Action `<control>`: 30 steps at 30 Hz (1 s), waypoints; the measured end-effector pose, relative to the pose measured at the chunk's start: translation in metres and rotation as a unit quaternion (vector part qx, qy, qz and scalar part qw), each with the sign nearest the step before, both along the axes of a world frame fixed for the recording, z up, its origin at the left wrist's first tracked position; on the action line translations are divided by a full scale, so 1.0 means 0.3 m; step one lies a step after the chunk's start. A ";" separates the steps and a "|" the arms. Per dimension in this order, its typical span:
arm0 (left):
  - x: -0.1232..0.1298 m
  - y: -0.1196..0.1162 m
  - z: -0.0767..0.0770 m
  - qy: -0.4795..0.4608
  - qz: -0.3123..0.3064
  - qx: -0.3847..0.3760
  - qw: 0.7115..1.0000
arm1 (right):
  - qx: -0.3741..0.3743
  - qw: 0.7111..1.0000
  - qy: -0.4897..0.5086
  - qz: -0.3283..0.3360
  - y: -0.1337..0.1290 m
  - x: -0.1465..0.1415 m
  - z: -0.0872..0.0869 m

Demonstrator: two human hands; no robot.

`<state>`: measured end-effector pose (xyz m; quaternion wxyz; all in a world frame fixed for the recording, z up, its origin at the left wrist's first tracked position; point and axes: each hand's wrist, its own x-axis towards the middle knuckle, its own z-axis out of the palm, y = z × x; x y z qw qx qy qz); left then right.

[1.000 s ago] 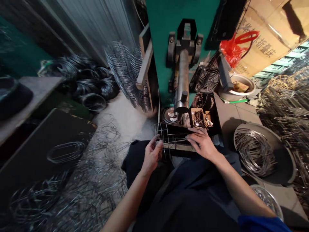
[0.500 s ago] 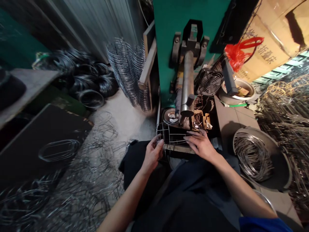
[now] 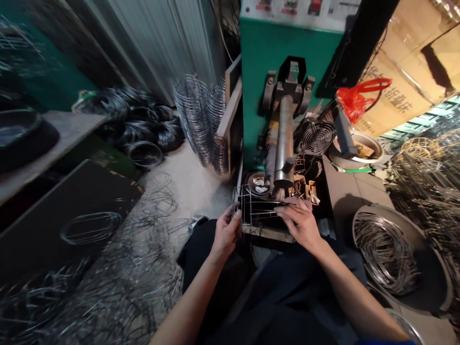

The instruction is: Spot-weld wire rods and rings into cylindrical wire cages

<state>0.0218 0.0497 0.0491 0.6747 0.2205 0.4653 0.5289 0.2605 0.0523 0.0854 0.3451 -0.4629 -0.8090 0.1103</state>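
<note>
A small wire frame of thin metal rods spans the space between my two hands, just above my lap. My left hand pinches its left end between thumb and fingers. At the right end, my right hand has its fingers closed on the long rods. Close beyond the frame is a green machine with a thick metal cylinder that points toward me. Under the cylinder, a round dish holds white scraps, and small yellowish boxes stand beside it.
Stacked wire rings stand left of the machine, with dark wire coils behind. Loose wire hoops litter the floor. At right, a basin holds bent wires, near a heap of wire parts and a cardboard box.
My view has tilted up, so the machine's top panel with switches now shows. Both hands keep hold of the wire frame, whose left end now stands a little more upright.
</note>
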 end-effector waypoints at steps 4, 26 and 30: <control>-0.011 0.014 0.007 -0.006 0.008 0.010 1.000 | 0.034 0.999 0.009 0.000 0.026 -0.017 -0.004; -0.046 0.051 0.032 0.002 -0.039 0.028 0.999 | 0.059 0.994 0.003 -0.089 0.028 -0.063 0.000; -0.043 0.082 0.047 0.021 -0.040 0.045 0.998 | 0.072 0.987 0.032 -0.138 0.049 -0.062 -0.004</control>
